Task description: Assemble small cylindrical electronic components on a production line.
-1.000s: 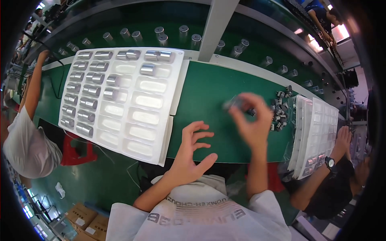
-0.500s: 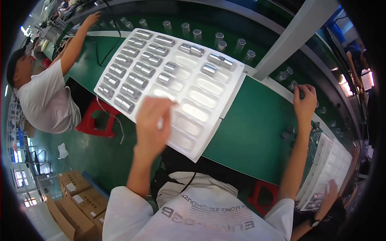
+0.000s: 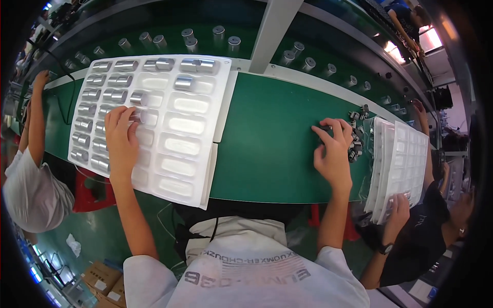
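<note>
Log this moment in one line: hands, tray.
left hand: over partly filled white tray, grip unclear | right hand: beside small loose parts, grip unclear | silver cylinders: some in tray, some upright behind

Dark letters (image 3: 294, 275) and numerals (image 3: 192, 277) across the person's white shirt (image 3: 231, 296)

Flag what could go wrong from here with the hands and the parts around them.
The left hand, over the white tray, might nudge nearby silver cylinders out of place. The right hand, beside the pile of small parts, could scatter some across the green bench.
</note>
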Tool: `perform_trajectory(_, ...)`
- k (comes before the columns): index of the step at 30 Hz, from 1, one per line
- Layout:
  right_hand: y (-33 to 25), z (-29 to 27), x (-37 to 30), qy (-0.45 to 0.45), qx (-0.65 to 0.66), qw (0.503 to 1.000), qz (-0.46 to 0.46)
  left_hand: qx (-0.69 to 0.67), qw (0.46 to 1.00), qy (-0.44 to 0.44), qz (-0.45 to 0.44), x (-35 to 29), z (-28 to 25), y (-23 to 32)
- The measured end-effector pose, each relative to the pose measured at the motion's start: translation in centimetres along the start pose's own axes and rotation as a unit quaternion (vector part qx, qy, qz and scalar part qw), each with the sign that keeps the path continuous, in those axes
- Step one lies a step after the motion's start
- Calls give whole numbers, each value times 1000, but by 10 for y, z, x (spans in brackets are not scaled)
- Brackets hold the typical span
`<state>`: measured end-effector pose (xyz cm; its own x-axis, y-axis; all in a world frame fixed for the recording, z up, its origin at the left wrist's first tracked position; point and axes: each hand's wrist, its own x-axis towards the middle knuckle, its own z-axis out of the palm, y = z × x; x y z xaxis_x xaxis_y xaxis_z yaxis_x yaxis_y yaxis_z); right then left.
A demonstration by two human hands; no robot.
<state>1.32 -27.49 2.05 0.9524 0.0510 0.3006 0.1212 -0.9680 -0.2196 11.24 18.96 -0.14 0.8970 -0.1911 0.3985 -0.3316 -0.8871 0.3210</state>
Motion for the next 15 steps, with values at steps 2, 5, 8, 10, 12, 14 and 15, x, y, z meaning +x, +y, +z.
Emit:
perform_trajectory(2, 8, 6, -8, -4, 5, 1000, 13, 9, 1000, 13, -10, 1, -3, 7)
perform_trajectory(5, 13, 11, -12, 5, 10, 1000, 24, 0, 999, 43, 24, -3, -4, 5)
perform_trajectory(8, 3, 5, -14, 46, 30, 997, 50, -140, 984, 62, -87, -8, -10, 22)
perform_trajectory(10, 0, 0, -18, 77, 54, 993, 73, -241, 961, 101, -89, -18, -12, 24)
perform_trajectory(12, 8, 3, -25, 88, 96, 985, 115, -342, 925, 139, -89, -28, -15, 31)
perform_trajectory(14, 13, 11, -30, 75, 97, 986, 116, -505, 843, 158, -97, -37, -18, 57)
perform_trajectory(15, 14, 13, -31, 62, 100, 987, 112, -538, 824, 153, -95, -39, -18, 75)
